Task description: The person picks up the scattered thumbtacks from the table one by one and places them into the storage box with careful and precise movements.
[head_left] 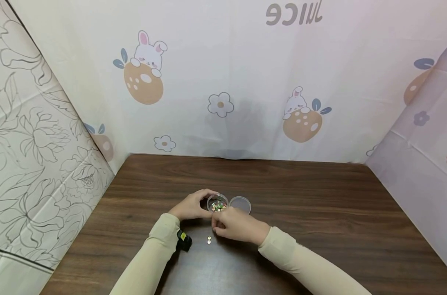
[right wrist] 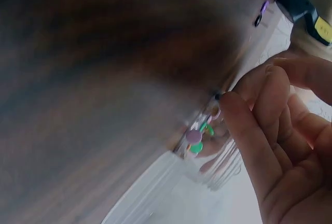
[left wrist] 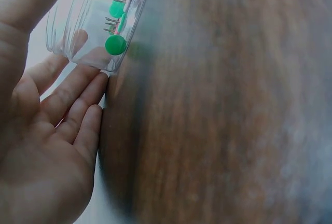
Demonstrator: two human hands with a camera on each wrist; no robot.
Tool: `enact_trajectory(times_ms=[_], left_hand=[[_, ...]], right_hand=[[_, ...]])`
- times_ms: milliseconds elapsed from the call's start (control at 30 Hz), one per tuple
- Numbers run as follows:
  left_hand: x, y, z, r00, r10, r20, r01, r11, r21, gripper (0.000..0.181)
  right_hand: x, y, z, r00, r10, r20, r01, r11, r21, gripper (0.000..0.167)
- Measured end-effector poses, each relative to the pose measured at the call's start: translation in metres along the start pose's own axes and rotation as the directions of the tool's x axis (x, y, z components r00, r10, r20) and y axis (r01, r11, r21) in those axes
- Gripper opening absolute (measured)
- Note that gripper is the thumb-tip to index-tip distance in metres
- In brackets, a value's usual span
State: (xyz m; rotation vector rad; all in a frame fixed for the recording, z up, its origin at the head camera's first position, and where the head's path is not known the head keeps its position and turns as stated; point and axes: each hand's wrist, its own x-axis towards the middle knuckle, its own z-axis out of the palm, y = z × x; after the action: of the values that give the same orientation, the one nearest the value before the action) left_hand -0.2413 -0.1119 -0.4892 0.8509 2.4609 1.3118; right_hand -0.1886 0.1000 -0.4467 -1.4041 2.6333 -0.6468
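A clear round container (head_left: 217, 203) stands on the table with multicoloured thumbtacks (head_left: 220, 207) in it. My left hand (head_left: 192, 205) holds it from the left, thumb at the near side and fingers at the far side. Through its wall, green tacks (left wrist: 115, 44) show in the left wrist view. My right hand (head_left: 240, 225) is at the container's near right side, fingers bent. Its thumb and a fingertip meet in the right wrist view (right wrist: 275, 66); whether something small is between them is hidden. Two tacks (head_left: 209, 239) lie on the table in front of the hands.
Right of the container lies its clear round lid (head_left: 240, 203), partly behind my right hand. A black strap device (head_left: 184, 240) is on my left wrist. The brown wooden table (head_left: 301, 184) meets printed cloth walls (head_left: 227, 61) at the back and sides.
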Motion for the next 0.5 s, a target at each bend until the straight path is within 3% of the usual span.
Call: enact_trajectory(times_ms=[167,300,500], left_hand=[[-0.001,0.000,0.000,1.000,0.020,0.001,-0.020,0.999,-0.033,0.062],[-0.001,0.001,0.000,1.000,0.009,0.003,-0.009,1.000,-0.029,0.062],[-0.002,0.002,0.000,1.000,-0.008,0.009,0.008,1.000,-0.015,0.064]], right_hand=[[0.001,-0.005,0.006,0.999,-0.014,0.034,0.014,1.000,-0.014,0.013],[0.002,-0.009,0.010,0.998,-0.013,0.061,0.015,0.999,-0.039,0.008],[0.004,-0.013,0.014,0.997,-0.026,0.077,0.033,0.995,-0.092,0.013]])
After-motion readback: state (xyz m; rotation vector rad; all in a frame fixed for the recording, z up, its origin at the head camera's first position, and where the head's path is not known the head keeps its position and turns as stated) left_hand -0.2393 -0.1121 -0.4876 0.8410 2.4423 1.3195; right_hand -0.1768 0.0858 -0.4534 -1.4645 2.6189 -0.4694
